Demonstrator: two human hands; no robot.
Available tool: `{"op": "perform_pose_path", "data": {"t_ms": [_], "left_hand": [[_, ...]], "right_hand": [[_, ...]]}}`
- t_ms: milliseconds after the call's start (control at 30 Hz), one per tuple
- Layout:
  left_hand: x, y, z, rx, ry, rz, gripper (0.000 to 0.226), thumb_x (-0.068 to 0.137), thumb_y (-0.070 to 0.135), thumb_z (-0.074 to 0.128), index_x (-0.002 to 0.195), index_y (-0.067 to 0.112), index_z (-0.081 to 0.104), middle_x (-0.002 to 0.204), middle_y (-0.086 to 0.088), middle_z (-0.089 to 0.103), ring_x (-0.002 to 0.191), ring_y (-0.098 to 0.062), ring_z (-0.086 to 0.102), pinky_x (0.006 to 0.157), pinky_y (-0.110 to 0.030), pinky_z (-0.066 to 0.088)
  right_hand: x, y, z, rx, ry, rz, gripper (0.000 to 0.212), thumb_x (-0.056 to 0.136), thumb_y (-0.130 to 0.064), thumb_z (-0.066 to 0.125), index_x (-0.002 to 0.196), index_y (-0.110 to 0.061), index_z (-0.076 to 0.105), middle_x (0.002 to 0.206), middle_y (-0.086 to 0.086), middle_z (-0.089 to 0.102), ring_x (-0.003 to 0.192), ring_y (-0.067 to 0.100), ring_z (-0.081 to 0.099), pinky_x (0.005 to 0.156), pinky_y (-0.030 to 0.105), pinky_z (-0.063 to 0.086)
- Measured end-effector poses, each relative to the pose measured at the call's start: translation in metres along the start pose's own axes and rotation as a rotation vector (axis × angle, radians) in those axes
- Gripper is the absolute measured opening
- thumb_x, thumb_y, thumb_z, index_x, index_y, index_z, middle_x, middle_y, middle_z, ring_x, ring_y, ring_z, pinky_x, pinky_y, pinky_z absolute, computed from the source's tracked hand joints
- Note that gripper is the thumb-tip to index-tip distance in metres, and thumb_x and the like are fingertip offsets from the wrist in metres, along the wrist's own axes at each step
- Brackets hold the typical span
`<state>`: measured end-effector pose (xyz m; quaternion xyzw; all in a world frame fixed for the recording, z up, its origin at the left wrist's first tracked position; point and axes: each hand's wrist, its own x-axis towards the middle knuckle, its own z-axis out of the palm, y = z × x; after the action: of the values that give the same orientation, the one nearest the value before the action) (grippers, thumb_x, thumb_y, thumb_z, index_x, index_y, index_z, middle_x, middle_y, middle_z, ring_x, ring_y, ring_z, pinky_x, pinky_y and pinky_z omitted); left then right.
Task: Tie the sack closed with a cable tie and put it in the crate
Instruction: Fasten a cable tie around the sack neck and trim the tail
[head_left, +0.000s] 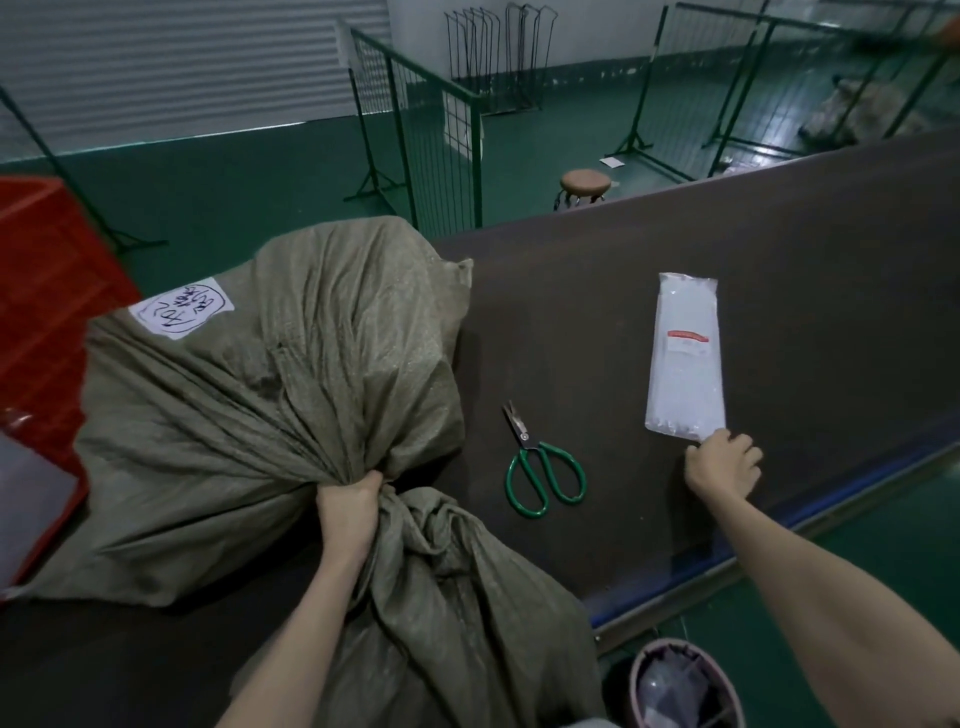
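A big olive woven sack (249, 395) with a white handwritten label lies on the dark table (727, 249). My left hand (347, 501) is clenched around its gathered neck, and the loose mouth of the fabric spills toward me. My right hand (722, 462) rests at the near end of a clear packet of white cable ties (684, 358), fingers curled at the packet's corner; whether it pinches a tie is hidden. The red crate (47, 322) stands at the far left, beside the sack.
Green-handled scissors (543, 465) lie between the sack and the packet. A bin with a plastic liner (680, 686) stands below the table's blue edge. Green wire fence panels (431, 135) and a round stool (585, 184) stand on the green floor beyond.
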<state>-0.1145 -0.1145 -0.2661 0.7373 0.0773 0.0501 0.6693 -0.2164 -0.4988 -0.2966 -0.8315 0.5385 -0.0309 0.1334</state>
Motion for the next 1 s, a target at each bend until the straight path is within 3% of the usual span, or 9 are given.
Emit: {"op": "perform_pose_path", "data": {"t_ms": [133, 233, 367, 400, 500, 600, 767, 900, 1000], "left_hand": [[0.005, -0.005, -0.001, 0.047, -0.004, 0.018, 0.034, 0.075, -0.015, 0.057, 0.106, -0.003, 0.063, 0.119, -0.008, 0.063, 0.112, -0.018, 0.055, 0.099, -0.018, 0.035], [0.005, -0.004, 0.0, 0.036, 0.017, 0.008, 0.029, 0.076, -0.017, 0.056, 0.103, -0.007, 0.062, 0.115, -0.01, 0.064, 0.105, -0.015, 0.057, 0.083, -0.005, 0.042], [0.0, 0.002, 0.005, -0.013, 0.003, 0.004, 0.024, 0.078, -0.022, 0.051, 0.092, -0.004, 0.06, 0.095, -0.002, 0.063, 0.067, 0.013, 0.06, 0.064, 0.0, 0.043], [0.001, 0.0, 0.005, -0.012, 0.003, 0.001, 0.024, 0.078, -0.021, 0.052, 0.092, -0.004, 0.06, 0.096, -0.005, 0.063, 0.07, 0.01, 0.061, 0.066, -0.002, 0.044], [0.009, -0.011, 0.001, -0.009, 0.012, -0.036, 0.018, 0.076, -0.017, 0.055, 0.09, -0.008, 0.062, 0.1, -0.016, 0.066, 0.089, -0.019, 0.061, 0.083, -0.027, 0.048], [0.01, -0.012, 0.002, -0.014, 0.015, -0.079, 0.019, 0.077, -0.016, 0.056, 0.075, 0.003, 0.059, 0.089, -0.01, 0.065, 0.088, -0.022, 0.06, 0.081, -0.031, 0.047], [0.007, -0.008, 0.003, -0.021, 0.008, -0.104, 0.031, 0.078, -0.019, 0.052, 0.063, 0.008, 0.057, 0.051, 0.016, 0.065, 0.049, 0.006, 0.059, 0.057, -0.017, 0.051], [0.005, -0.006, 0.006, -0.072, 0.019, -0.11, 0.031, 0.081, -0.021, 0.049, 0.065, 0.005, 0.056, 0.067, -0.007, 0.061, 0.044, 0.003, 0.059, 0.047, -0.013, 0.05], [0.003, -0.003, 0.009, -0.071, 0.021, -0.084, 0.026, 0.079, -0.023, 0.047, 0.07, 0.0, 0.056, 0.077, -0.007, 0.061, 0.046, 0.002, 0.058, 0.046, -0.013, 0.049]], "right_hand": [[0.007, 0.003, -0.002, -0.041, -0.029, -0.008, 0.042, 0.095, -0.023, 0.049, 0.126, 0.006, 0.046, 0.136, 0.028, 0.041, 0.125, 0.043, 0.036, 0.101, 0.048, 0.034], [0.011, 0.005, -0.005, -0.049, -0.06, -0.03, 0.04, 0.096, -0.023, 0.047, 0.125, 0.004, 0.05, 0.134, 0.027, 0.044, 0.125, 0.042, 0.039, 0.101, 0.047, 0.035], [0.014, 0.006, -0.007, -0.033, -0.089, -0.032, 0.036, 0.095, -0.017, 0.048, 0.124, 0.005, 0.05, 0.134, 0.027, 0.047, 0.123, 0.042, 0.042, 0.1, 0.047, 0.037], [0.015, 0.006, -0.008, -0.017, -0.089, -0.026, 0.037, 0.094, -0.015, 0.05, 0.125, 0.006, 0.049, 0.134, 0.028, 0.047, 0.124, 0.042, 0.042, 0.099, 0.047, 0.037], [0.015, 0.005, -0.01, 0.055, -0.073, 0.003, 0.039, 0.092, -0.01, 0.054, 0.125, 0.01, 0.045, 0.132, 0.03, 0.047, 0.123, 0.044, 0.043, 0.097, 0.049, 0.04], [0.013, 0.003, -0.012, 0.079, -0.073, 0.012, 0.037, 0.092, -0.009, 0.052, 0.123, 0.01, 0.047, 0.131, 0.031, 0.048, 0.122, 0.044, 0.044, 0.096, 0.048, 0.041], [0.009, 0.0, -0.015, 0.063, -0.068, -0.012, 0.031, 0.092, -0.008, 0.045, 0.117, 0.008, 0.055, 0.127, 0.028, 0.052, 0.117, 0.043, 0.049, 0.093, 0.046, 0.043], [0.003, -0.005, -0.016, 0.068, -0.054, -0.102, 0.025, 0.089, -0.006, 0.043, 0.1, 0.007, 0.062, 0.111, 0.028, 0.061, 0.103, 0.043, 0.058, 0.082, 0.042, 0.048], [-0.006, -0.007, -0.011, 0.056, -0.043, -0.199, 0.027, 0.092, -0.012, 0.042, 0.096, 0.005, 0.062, 0.107, 0.028, 0.063, 0.097, 0.041, 0.06, 0.074, 0.037, 0.044]]}}
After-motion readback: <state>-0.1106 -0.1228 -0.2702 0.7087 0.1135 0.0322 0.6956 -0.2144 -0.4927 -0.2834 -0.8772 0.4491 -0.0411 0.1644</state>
